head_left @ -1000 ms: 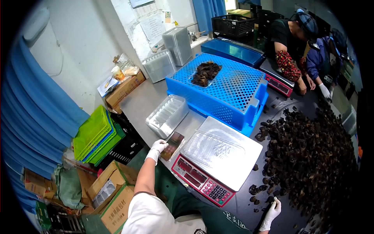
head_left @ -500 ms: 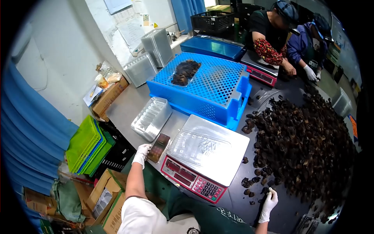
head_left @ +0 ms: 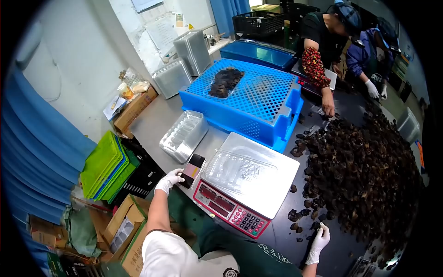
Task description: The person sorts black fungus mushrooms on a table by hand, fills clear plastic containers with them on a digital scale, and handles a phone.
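Observation:
My left hand (head_left: pixel 170 180), in a white glove, has its fingers closed on the lower left edge of a smartphone (head_left: pixel 193 171) with a lit screen. The phone is at the table edge, beside the scale. My right hand (head_left: pixel 319 243), gloved too, is low on the right with fingers curled together; what they hold, if anything, I cannot make out. Loose dark dried mushroom pieces (head_left: pixel 295 215) lie close to it. Between my hands stands a digital scale (head_left: pixel 230 210) with a red front, an empty-looking clear plastic tray (head_left: pixel 237 170) on its pan.
A large heap of dark dried mushrooms (head_left: pixel 364 180) covers the right side. Behind the scale sits an upturned blue crate (head_left: pixel 235 115) bearing a filled tray (head_left: pixel 226 83). Stacked clear trays (head_left: pixel 183 136) stand left of it. Two co-workers (head_left: pixel 318 51) work at the far right.
My left fingers have moved further onto the phone, and its screen shows something different. A co-worker's arm has reached toward the heap. My right hand has hardly moved. The view has shifted slightly.

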